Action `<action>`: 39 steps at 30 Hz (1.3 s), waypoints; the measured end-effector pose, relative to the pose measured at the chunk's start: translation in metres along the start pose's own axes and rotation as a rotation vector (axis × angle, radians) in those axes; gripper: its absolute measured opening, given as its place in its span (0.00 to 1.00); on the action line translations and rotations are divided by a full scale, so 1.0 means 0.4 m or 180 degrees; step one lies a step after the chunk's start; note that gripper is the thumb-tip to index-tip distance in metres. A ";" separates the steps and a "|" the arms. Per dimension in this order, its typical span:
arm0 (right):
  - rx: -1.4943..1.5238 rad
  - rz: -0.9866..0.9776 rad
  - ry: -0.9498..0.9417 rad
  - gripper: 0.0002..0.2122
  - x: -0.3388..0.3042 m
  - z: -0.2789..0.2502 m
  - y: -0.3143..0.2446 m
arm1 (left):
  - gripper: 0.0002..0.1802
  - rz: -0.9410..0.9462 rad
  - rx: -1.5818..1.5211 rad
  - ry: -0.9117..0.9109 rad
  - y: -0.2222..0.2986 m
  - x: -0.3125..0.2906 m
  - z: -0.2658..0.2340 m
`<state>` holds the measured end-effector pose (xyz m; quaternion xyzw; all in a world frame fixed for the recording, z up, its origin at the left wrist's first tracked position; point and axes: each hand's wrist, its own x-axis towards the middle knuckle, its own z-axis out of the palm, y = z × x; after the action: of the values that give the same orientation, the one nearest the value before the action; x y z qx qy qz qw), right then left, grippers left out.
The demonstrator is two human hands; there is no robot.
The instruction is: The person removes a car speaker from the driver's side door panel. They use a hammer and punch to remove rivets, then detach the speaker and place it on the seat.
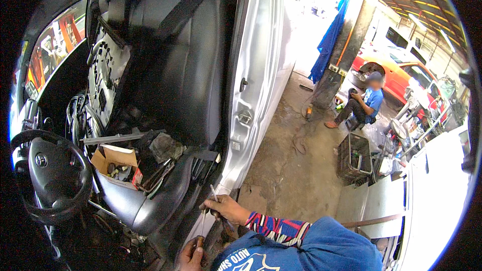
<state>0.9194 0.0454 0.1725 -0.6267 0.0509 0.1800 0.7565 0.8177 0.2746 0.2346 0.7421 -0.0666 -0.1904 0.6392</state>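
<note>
My right hand [227, 209], in a patterned sleeve, is closed on a thin metal rod-like tool [214, 192] whose bright end sticks up past the fingers. A dark part of it shows under the palm. Lower down, my left hand [189, 257] is closed around the brownish handle of a screwdriver [200, 241]. The screwdriver's slim shaft points up, and its upper end is close to my right fingers; whether they touch it I cannot tell. Both hands are over the silver door sill [198, 225] of a car, beside the black driver's seat [170, 65].
On the seat lie an open cardboard box [116, 159] of small parts, a dark rag [166, 149] and metal strips. The steering wheel [50, 175] is at left. Outside, a person [369, 101] in blue sits near a black crate [354, 158], a pillar [346, 45] and an orange car [401, 70].
</note>
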 end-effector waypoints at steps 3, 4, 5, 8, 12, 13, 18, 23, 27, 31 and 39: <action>0.0350 -0.0021 -0.0245 0.18 0.004 -0.046 -0.063 | 0.23 -0.0681 -0.0821 0.0317 0.065 0.036 0.005; 0.0487 -0.0011 -0.0333 0.19 0.002 -0.073 -0.094 | 0.23 -0.0834 -0.0762 0.0339 0.095 0.045 -0.002; 0.0565 -0.0061 -0.0558 0.20 -0.003 -0.103 -0.128 | 0.23 -0.0977 -0.0699 0.0360 0.127 0.059 -0.010; 0.0467 -0.0019 -0.1231 0.24 0.012 -0.213 -0.226 | 0.17 0.0075 -0.0315 -0.0301 0.233 0.094 -0.049; -0.0999 0.0248 -0.0998 0.22 0.066 -0.316 -0.273 | 0.18 0.0371 -0.0312 -0.1634 0.358 0.169 -0.080; -0.0968 0.0215 -0.0999 0.22 0.072 -0.337 -0.270 | 0.18 0.0243 -0.0430 -0.1787 0.381 0.193 -0.074; -0.1152 0.0504 -0.0676 0.22 0.114 -0.404 -0.216 | 0.16 0.0820 0.0408 -0.2085 0.460 0.324 -0.024; -0.0944 0.0786 -0.0684 0.23 0.154 -0.443 -0.162 | 0.14 0.0664 0.0424 -0.2031 0.469 0.370 0.018; -0.1050 0.0545 -0.0721 0.23 0.179 -0.489 -0.166 | 0.14 0.1372 0.0887 -0.2021 0.483 0.368 -0.022; -0.1308 0.0603 -0.0785 0.23 0.211 -0.489 -0.201 | 0.14 0.1896 0.0667 -0.2303 0.477 0.413 -0.027; -0.1323 0.0661 -0.1274 0.21 0.258 -0.458 -0.201 | 0.17 0.1301 0.0510 -0.1541 0.519 0.386 0.092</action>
<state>1.0696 -0.1222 0.1777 -0.7116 -0.0732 0.3828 0.5846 0.9760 0.1516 0.4020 0.6945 -0.3790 -0.2233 0.5693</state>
